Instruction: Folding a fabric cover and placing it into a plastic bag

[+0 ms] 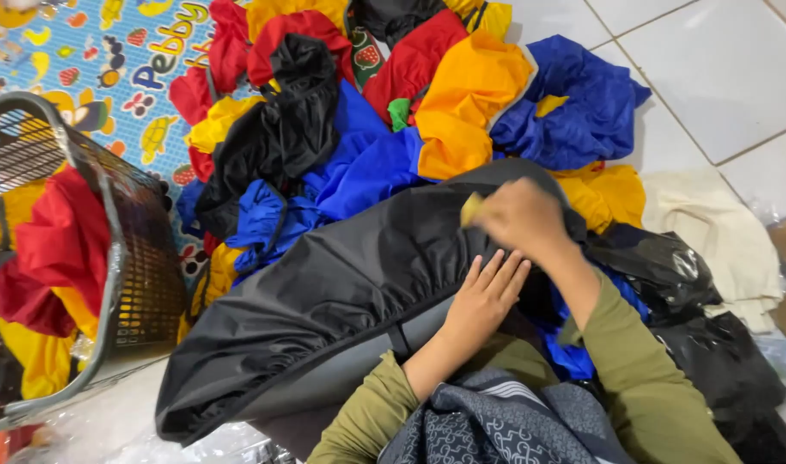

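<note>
A: Where did my 2 hands rest?

B: My left hand (483, 296) lay flat, fingers spread, on the large black nylon cover (324, 292) across my lap. My right hand (522, 219), blurred, pinched a small yellow scrap (471, 209) at its upper edge, near the heap of bright cloths (393, 103).

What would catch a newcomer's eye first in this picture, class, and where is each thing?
First, the heap of bright garments in red, yellow, blue and black at top centre. Below it, a large black garment spreads across the middle, with the left hand flat on it and the right hand blurred above. A grey basket stands at left.
</note>
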